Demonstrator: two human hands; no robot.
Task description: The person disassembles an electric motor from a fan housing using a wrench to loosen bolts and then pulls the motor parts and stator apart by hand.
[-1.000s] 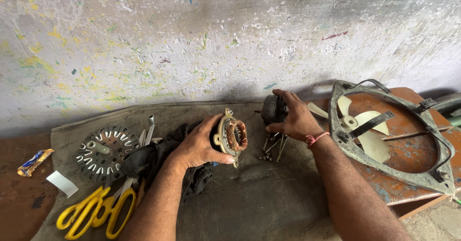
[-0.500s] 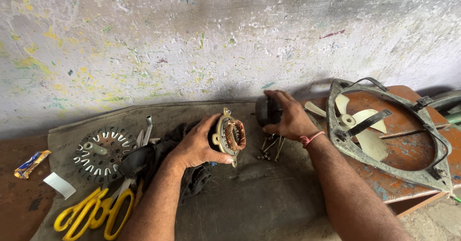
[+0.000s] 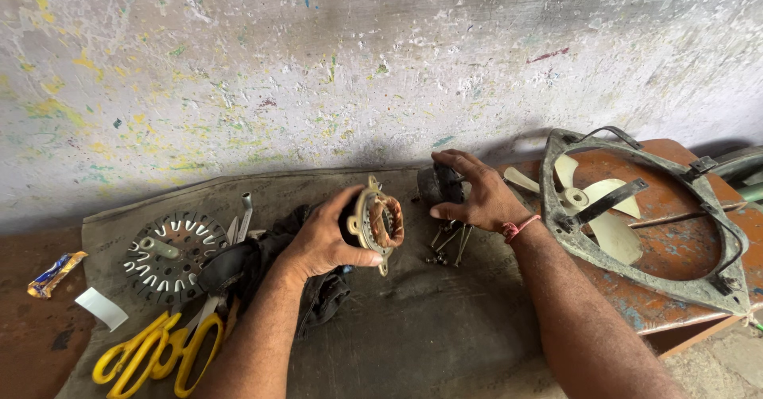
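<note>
left hand (image 3: 324,240): fingers wrapped round rusty round copper-wound motor stator (image 3: 378,222)
right hand (image 3: 477,196): fingers curled gripping dark rounded motor part (image 3: 437,183), loose screws (image 3: 447,244) just below

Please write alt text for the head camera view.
The left hand holds a motor stator with copper windings; the right hand grips a dark motor part above loose screws. Yellow scissors lie left, a fan frame right.

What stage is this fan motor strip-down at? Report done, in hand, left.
Done: the fan frame with its blades lies aside on the right, and loose bolts lie on the mat.
In hand: the left hand holds the stator, copper winding showing; the right hand grips a dark motor part.
Left: nothing looks reassembled; the parts are apart.
</note>
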